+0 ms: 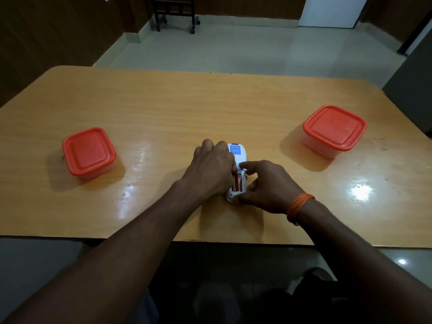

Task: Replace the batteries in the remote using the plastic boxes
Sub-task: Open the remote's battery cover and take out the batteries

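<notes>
At table centre, the left hand (211, 168) clamps the white remote (237, 169) while the right hand (266, 185) grips its near end; 2 batteries (237, 182) sit exposed, both red-lidded boxes (88, 152) unopened, so swapping seems barely begun.

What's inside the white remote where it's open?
Two red batteries lie side by side in the open remote. The left hand hides their left edge.

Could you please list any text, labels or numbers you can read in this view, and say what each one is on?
Blue label on the back of the white remote: printed lines are there, but too small and blurred to read.
Batteries in the open compartment: no readable markings.
Two red-lidded boxes: no text visible.
</notes>
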